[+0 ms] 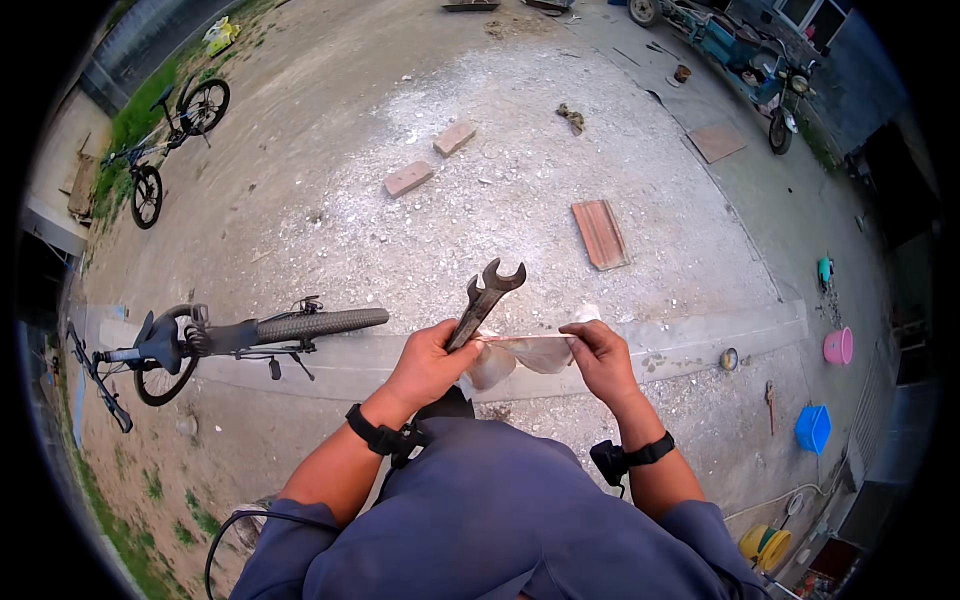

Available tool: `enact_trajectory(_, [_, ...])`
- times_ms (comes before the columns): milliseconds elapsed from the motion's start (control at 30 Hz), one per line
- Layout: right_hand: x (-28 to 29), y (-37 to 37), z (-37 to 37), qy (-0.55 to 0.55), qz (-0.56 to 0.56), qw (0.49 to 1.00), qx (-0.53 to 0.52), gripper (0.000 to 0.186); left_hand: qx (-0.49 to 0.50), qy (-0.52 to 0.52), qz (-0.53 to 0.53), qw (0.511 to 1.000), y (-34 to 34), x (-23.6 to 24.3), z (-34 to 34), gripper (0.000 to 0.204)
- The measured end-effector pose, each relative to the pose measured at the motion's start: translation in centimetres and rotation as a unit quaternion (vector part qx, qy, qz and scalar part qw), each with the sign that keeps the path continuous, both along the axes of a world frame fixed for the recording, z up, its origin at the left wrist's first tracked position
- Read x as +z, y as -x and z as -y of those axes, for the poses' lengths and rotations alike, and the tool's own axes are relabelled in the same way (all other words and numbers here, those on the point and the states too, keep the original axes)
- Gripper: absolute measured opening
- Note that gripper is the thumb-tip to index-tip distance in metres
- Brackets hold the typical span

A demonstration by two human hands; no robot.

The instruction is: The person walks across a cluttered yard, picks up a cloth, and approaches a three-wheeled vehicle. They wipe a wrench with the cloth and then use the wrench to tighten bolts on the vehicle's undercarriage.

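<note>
The left hand [425, 362] has its fingers curled firmly around a metal wrench [484, 306], whose forked head points up and away from the body; what looks like a second tool lies close behind it, though the overlap makes this hard to tell. The same hand's fingertips meet one end of a thin, see-through whitish sheet [540, 354], which stretches across to the right hand [603, 358]. There the thumb and forefinger pinch the sheet's upper edge, the other fingers bent inward. The sheet hangs in soft, crumpled folds below a fairly taut edge, its surface stained brownish in places, and the left hand hides the wrench's lower handle. Close on the left, a bicycle [226, 337] with a knobbly black tyre takes up the ground beside the forearm; another bicycle [178, 132] stands by the grass farther off. Ahead, pale rubble and powder cover rough ground, with two blocky reddish bricks [409, 178] and a ridged, rectangular clay tile [600, 235]. A three-wheeled vehicle [730, 48] stands at upper right, while a round pink bucket [839, 347] and a squarish blue tub [813, 430] sit off to the right, well apart from the hands
</note>
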State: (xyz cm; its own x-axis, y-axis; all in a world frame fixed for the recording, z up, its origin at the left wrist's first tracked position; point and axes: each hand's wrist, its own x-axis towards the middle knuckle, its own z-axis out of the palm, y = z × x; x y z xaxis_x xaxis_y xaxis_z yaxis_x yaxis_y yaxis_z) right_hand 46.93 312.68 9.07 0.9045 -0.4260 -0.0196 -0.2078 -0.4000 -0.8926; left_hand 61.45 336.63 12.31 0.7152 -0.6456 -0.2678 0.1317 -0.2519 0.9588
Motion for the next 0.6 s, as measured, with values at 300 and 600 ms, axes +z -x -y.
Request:
enact_trajectory(300, [3.0, -15.6, 8.1, -0.090, -0.046, 0.995, -0.005, 0.016, -0.047, -0.033, -0.066, 0.996, -20.9, -0.1, 10.6, 0.017])
enact_trajectory(600, [0.7, -32.6, 22.7, -0.210, -0.080, 0.974, 0.006, 0.026, -0.016, -0.068, -0.081, 0.994, -36.9, -4.4, 24.2, 0.021])
